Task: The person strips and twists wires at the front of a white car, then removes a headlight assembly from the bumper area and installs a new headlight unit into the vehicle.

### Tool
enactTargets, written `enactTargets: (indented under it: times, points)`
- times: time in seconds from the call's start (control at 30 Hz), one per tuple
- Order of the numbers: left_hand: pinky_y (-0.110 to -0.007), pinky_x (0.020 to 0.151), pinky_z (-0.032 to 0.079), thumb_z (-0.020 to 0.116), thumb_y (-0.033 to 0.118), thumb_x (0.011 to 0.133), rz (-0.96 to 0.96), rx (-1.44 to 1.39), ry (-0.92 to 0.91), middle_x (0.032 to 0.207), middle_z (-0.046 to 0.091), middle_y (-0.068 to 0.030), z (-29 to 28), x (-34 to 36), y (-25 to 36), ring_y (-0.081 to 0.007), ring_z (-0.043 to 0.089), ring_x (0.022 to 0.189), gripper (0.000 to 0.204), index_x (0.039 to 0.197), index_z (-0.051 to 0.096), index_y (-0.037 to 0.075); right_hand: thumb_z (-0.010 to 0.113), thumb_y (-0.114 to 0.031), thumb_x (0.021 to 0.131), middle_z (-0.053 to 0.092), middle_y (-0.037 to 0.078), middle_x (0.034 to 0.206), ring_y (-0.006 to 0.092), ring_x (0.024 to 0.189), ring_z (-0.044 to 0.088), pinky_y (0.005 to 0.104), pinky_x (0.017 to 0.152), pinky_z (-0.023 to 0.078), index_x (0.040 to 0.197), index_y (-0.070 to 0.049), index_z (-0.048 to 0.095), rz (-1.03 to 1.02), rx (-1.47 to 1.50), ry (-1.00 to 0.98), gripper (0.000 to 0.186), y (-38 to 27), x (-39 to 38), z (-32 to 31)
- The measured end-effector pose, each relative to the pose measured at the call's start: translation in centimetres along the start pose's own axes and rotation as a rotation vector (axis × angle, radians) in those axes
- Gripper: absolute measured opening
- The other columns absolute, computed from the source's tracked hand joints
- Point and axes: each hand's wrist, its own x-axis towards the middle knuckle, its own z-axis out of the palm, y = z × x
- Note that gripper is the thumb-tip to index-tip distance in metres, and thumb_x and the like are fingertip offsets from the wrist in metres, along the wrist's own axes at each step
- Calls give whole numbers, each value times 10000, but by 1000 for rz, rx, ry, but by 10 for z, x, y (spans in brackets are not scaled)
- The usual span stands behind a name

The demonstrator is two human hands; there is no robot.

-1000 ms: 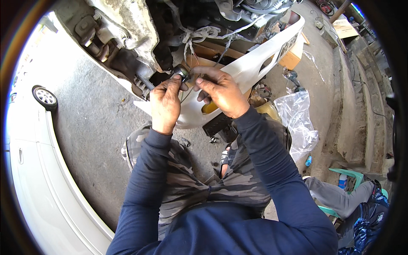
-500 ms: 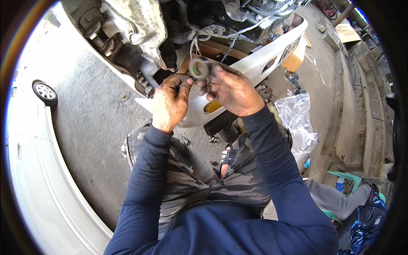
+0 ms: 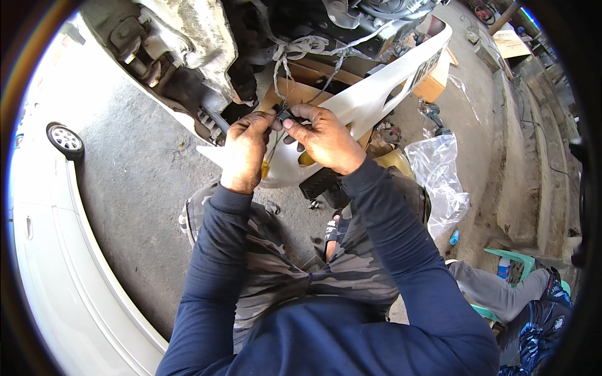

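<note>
My left hand (image 3: 246, 147) is closed in a pinch at the end of thin wires hanging from the car's front. Facing it, my right hand (image 3: 331, 141) pinches a short black strip (image 3: 284, 114) that looks like electrical tape, right against the wires. The fingertips of both hands nearly meet there. Below my left fingers dangles a small yellow connector (image 3: 264, 169) on thin wires. Above, a wiring harness (image 3: 302, 46) wrapped in pale covering runs across the opened car front. Whether a tape roll sits behind my right fingers is hidden.
A white bumper (image 3: 376, 94) lies just beyond my hands, with a cardboard box (image 3: 431, 84) by it. Clear plastic sheeting (image 3: 437, 178) and a power tool (image 3: 434, 117) lie to the right. A white car (image 3: 56, 238) stands left; a person's leg (image 3: 492, 288) shows lower right.
The grey ring, looking like a tape roll, held up between my hands is no longer visible. My right hand has turned and moved left, its fingers closing beside my left fingertips.
</note>
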Motion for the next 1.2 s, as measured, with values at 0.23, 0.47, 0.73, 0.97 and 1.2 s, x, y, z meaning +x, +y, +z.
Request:
enactTargets:
  times: [0.23, 0.47, 0.73, 0.97, 1.2]
  points:
    - [-311, 768, 500, 675, 229, 1023, 366, 554, 35, 846, 709, -79, 9, -13, 2, -136, 612, 809, 247, 991, 737, -8, 605, -143, 1041, 724, 97, 1016, 181, 891, 717, 261, 682, 520, 1272, 21, 623, -42, 617, -102, 284, -14, -15, -25]
    - [-273, 710, 477, 644, 207, 1009, 368, 400, -30, 812, 690, -36, 15, -16, 1, -97, 587, 744, 238, 980, 753, -3, 621, -113, 1031, 685, 65, 932, 128, 752, 604, 252, 651, 468, 1246, 21, 630, -174, 425, 156, 254, 1, 0, 1]
    - [-253, 623, 398, 687, 203, 995, 194, 47, 36, 788, 662, -2, 12, 0, -10, -61, 487, 662, 215, 941, 743, 3, 617, -201, 1059, 686, 14, 915, 78, 726, 611, 222, 622, 493, 1311, 45, 612, -35, 18, 33, 352, 4, 1, 0]
    - [-320, 758, 520, 712, 197, 989, 412, 557, 80, 866, 739, -118, 16, -12, -1, -155, 650, 790, 203, 997, 745, -3, 602, -247, 1059, 717, 75, 1057, 143, 869, 708, 262, 639, 512, 1288, 16, 593, 105, 245, -20, 350, -17, -17, -37]
    - [-310, 717, 509, 706, 239, 997, 374, 358, -50, 823, 719, -105, 20, -16, 1, -137, 625, 752, 263, 1007, 742, -22, 643, -120, 1025, 686, 62, 933, 128, 817, 634, 252, 678, 463, 1148, -1, 649, -252, 470, 152, 172, -2, -2, -11]
